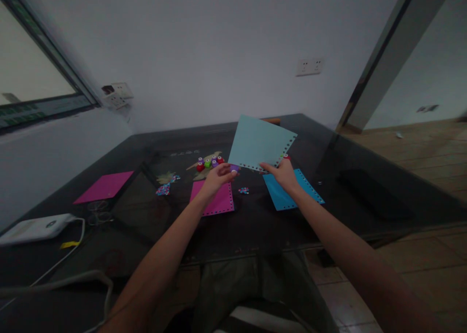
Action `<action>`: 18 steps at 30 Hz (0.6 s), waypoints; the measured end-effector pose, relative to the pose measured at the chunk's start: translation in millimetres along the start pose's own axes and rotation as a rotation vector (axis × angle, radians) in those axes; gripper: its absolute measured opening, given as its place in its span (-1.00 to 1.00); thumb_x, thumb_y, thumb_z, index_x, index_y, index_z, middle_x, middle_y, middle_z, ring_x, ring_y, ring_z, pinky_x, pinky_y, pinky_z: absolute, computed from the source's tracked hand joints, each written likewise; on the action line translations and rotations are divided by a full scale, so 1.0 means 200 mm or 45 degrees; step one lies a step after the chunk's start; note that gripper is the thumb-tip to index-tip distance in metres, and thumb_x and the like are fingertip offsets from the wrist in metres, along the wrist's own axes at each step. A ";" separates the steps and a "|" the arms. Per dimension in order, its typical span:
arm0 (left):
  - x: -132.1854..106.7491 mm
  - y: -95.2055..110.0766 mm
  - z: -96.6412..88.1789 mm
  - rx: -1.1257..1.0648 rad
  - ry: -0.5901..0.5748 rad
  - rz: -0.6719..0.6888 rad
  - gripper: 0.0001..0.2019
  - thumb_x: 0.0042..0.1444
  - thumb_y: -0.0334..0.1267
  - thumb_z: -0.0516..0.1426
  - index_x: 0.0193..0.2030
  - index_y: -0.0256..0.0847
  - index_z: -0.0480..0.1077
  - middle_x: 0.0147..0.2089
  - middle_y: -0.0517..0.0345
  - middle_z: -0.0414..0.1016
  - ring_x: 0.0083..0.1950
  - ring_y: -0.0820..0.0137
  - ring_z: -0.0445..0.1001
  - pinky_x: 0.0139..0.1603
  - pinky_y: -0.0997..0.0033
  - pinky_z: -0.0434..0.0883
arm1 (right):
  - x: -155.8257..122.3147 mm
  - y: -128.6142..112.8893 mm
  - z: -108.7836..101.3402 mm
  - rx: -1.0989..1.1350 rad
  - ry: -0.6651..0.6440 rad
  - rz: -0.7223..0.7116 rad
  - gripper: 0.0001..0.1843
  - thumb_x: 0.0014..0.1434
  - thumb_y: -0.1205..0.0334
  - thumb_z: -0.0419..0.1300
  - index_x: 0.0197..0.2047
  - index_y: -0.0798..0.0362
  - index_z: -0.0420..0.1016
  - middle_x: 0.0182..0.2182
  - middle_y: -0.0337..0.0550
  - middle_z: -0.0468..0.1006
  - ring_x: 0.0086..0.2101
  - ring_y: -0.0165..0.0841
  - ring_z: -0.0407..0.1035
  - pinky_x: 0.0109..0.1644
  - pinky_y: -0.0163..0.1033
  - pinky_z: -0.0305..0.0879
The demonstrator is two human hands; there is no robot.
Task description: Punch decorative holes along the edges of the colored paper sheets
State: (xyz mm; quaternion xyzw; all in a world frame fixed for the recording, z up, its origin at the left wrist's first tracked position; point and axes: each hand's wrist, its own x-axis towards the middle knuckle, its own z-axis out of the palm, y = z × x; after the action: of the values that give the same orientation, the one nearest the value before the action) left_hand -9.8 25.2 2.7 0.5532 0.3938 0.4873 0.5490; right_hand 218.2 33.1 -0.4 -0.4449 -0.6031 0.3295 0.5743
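Observation:
My right hand [283,173] grips a light blue sheet of paper [260,141] by its lower right edge, thumb in front. Small holes run along the sheet's right and bottom edges. In my left hand [220,175], closed fingers hold a small purple craft punch [234,168] at the sheet's lower left corner; whether it bites the paper I cannot tell. Below my left hand lies a pink sheet [219,201] with holes along two edges. Under my right hand rests a bright blue sheet [280,192], also edged with holes.
Several red, green and purple craft punches [207,163] stand behind my left hand. Punched-out paper bits [163,189] lie in small piles, another pile [243,190] between the sheets. A plain pink sheet [105,187] and a white corded device [36,228] are at left.

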 end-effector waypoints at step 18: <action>0.01 -0.01 0.01 0.000 -0.001 0.037 -0.67 -0.10 -0.24 0.29 -0.18 -0.29 0.38 -0.16 -0.04 0.51 -0.15 0.32 0.50 -0.12 0.34 0.39 | -0.01 -0.04 0.00 -0.122 -0.029 -0.016 -0.76 -0.06 0.11 0.30 -0.32 0.07 0.51 -0.30 -0.02 0.60 -0.24 -0.14 0.48 -0.08 -0.04 0.38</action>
State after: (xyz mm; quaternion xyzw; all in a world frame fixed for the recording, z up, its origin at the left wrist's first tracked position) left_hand -7.8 26.1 1.6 0.5590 0.3855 0.4951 0.5420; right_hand 216.1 28.0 5.2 -0.4643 -0.6273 0.3017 0.5477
